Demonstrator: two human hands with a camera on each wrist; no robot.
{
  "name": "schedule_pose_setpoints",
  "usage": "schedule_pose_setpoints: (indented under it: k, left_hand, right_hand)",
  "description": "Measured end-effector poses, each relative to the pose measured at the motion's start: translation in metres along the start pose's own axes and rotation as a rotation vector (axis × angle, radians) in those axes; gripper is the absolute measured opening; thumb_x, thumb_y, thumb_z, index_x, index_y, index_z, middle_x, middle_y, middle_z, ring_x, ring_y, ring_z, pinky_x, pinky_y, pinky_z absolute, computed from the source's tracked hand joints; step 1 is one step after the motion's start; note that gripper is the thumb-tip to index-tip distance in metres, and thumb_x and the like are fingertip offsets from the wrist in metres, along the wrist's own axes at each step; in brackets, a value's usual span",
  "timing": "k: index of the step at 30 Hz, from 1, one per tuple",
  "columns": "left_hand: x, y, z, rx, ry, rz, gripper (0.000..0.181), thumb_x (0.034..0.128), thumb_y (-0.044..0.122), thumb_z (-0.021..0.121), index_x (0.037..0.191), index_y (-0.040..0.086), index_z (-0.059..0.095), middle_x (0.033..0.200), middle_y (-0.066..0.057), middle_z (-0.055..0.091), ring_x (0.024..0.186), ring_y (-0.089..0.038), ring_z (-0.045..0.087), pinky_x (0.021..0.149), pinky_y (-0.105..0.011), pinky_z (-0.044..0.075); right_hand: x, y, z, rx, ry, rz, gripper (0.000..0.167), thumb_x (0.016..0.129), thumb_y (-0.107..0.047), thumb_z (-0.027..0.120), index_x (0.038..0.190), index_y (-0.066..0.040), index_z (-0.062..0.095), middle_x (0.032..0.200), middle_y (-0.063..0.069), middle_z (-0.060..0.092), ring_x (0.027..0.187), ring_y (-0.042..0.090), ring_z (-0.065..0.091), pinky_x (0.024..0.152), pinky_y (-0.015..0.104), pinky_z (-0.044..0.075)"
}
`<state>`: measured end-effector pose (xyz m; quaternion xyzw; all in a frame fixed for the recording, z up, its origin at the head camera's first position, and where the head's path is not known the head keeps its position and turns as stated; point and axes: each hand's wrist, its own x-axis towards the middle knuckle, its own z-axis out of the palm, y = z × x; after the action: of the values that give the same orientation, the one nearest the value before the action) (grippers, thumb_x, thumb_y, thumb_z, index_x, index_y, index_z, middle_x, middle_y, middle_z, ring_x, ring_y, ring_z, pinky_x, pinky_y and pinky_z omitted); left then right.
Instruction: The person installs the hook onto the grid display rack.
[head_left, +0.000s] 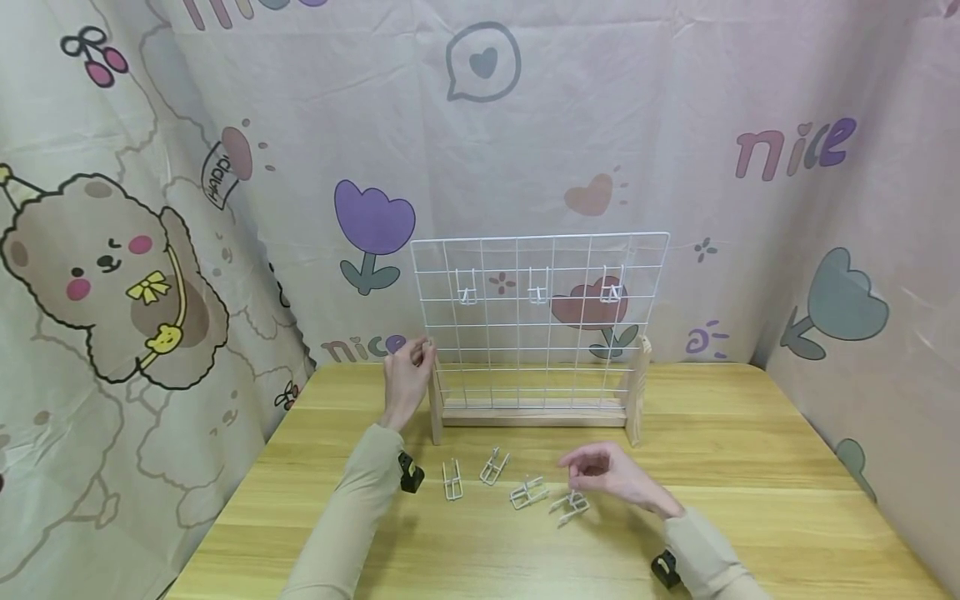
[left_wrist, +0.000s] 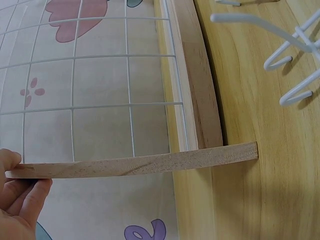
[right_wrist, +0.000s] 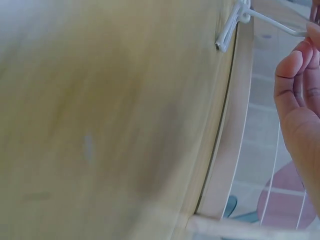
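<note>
A white wire grid panel stands upright in a wooden stand. My left hand pinches the top of the stand's left post between thumb and fingers. At the front right, my right hand pinches the prong end of a white wire hook; that hook is just over or touching the table, I cannot tell which. Three more white hooks lie to its left: one nearby, one farther back, and one at the left.
Three similar hooks hang in a row on the grid's upper part: left, middle and right. The wood-grain table carries everything. A printed curtain hangs behind and at both sides.
</note>
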<state>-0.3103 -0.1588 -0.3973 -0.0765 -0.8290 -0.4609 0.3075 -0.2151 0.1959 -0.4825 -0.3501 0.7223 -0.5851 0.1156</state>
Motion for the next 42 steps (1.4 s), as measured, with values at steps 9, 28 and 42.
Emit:
schedule_pose_setpoints:
  k: [9, 28, 42]
  left_hand:
    - [0.002, -0.002, 0.000, -0.001, -0.004, -0.009, 0.029, 0.0977, 0.010, 0.064, 0.119, -0.009, 0.067, 0.113, -0.028, 0.071, 0.104, -0.038, 0.073, 0.087, -0.044, 0.062]
    - [0.000, -0.001, 0.000, 0.018, -0.001, -0.007, 0.029, 0.0978, 0.010, 0.064, 0.119, -0.008, 0.067, 0.113, -0.027, 0.072, 0.104, -0.038, 0.073, 0.087, -0.045, 0.062]
    - [0.000, 0.000, 0.000, 0.019, 0.000, 0.001, 0.028, 0.0977, 0.009, 0.064, 0.119, -0.009, 0.067, 0.111, -0.027, 0.072, 0.103, -0.037, 0.073, 0.087, -0.047, 0.062]
  right_hand:
    - [-0.011, 0.004, -0.019, -0.054, 0.092, 0.025, 0.035, 0.089, 0.003, 0.068, 0.117, 0.021, 0.058, 0.095, 0.033, 0.067, 0.084, 0.004, 0.067, 0.075, 0.020, 0.060]
    - [-0.011, 0.008, -0.017, -0.104, 0.132, 0.049, 0.034, 0.085, 0.002, 0.072, 0.113, 0.020, 0.061, 0.091, 0.036, 0.068, 0.079, 0.002, 0.069, 0.071, 0.019, 0.059]
    - [-0.012, 0.007, -0.020, -0.048, 0.016, 0.263, 0.062, 0.078, 0.005, 0.074, 0.132, 0.019, 0.047, 0.108, 0.036, 0.061, 0.078, 0.008, 0.063, 0.069, 0.019, 0.058]
